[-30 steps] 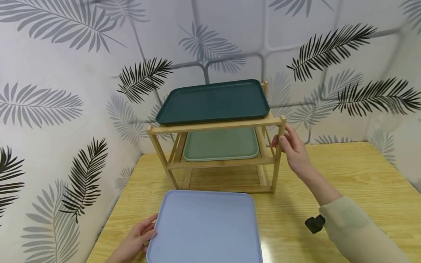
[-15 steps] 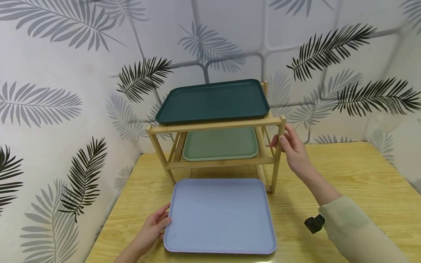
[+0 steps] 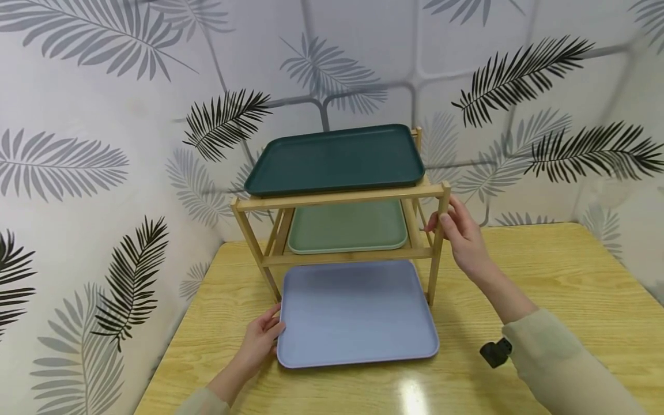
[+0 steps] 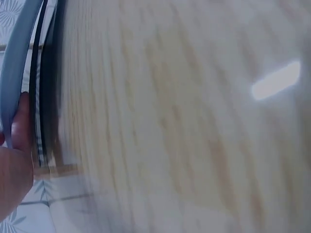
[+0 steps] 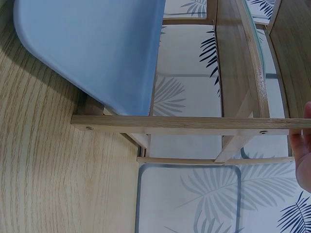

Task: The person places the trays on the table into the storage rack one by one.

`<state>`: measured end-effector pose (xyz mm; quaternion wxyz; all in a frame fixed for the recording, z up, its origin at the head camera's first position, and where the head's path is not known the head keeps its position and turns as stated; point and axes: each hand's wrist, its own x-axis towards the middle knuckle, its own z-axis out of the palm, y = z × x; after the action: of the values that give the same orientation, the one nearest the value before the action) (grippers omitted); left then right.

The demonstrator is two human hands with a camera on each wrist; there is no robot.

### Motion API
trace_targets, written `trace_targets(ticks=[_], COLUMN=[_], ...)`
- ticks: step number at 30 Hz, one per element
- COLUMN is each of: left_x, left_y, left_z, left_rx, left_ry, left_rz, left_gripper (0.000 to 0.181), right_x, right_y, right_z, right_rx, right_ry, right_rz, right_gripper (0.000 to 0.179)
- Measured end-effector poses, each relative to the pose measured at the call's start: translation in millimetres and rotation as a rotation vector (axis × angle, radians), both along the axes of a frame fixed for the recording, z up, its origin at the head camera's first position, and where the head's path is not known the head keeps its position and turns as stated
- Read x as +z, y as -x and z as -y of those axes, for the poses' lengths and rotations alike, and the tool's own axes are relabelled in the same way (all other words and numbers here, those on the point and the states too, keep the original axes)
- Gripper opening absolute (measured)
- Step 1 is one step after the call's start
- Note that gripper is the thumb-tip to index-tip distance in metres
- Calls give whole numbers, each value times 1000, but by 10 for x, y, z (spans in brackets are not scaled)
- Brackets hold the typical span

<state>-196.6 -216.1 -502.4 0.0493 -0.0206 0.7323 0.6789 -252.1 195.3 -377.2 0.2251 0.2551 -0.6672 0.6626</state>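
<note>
My left hand (image 3: 259, 335) pinches the left edge of a light blue tray (image 3: 358, 320), thumb on top. The tray's far edge lies under the middle rail of a wooden three-tier rack (image 3: 342, 199), and its near part sticks out in front. The left wrist view shows the blue tray (image 4: 17, 60) edge-on beside the thumb. My right hand (image 3: 463, 236) grips the rack's right front post near the top. In the right wrist view the blue tray (image 5: 97, 43) passes inside the post (image 5: 184, 124). Some right fingers are hidden behind the wood.
A dark green tray (image 3: 337, 158) lies on the rack's top tier and a pale green tray (image 3: 347, 227) on the middle one. The rack stands on a wood-grain table (image 3: 544, 276). Behind is a leaf-patterned wall (image 3: 363, 57). A small black device (image 3: 496, 353) hangs at the right sleeve.
The left hand has moved the blue tray forward and slightly right, its far edge passing from in front of the rack into the lowest level. The right hand has stayed on the post.
</note>
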Motion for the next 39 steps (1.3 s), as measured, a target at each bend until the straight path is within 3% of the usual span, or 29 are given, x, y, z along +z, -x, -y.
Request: trace_targets(ticks=[12,18,20,26,28,31,33,37,39], left_x=[-35,-34,-22,91,153,254,319,413,426], left_y=[184,261,259,203,175,121,83,24,22], left_z=[-173,-215,-202,-56,-10,-13,-68,-272,-394], left_rx=[91,134,130,145,144,95,25,-183,-298], left_ry=[2,46,91,348,368,325,312,344,370], left_rz=[-24,-52,-62,-159,-200,-253,-314,-403,-399], left_gripper=[43,41,39,29,27,26,26,26,26], right_x=[-12,0,0,1,-5,-13,-18,-13,-9], right_y=[6,-9,-11,-13,-15,-17,-16,-13,-12], right_z=[-5,-1,2,12,13,9,6,11,17], right_rx=[-12,-18,-20,-15,-20,-28,-34,-27,-23], right_ry=[-1,-6,-9,-4,-4,-4,-5,-2,0], right_rz=[-5,4,6,1,1,2,4,6,8], right_gripper=[41,41,41,40,40,40,40,40,40])
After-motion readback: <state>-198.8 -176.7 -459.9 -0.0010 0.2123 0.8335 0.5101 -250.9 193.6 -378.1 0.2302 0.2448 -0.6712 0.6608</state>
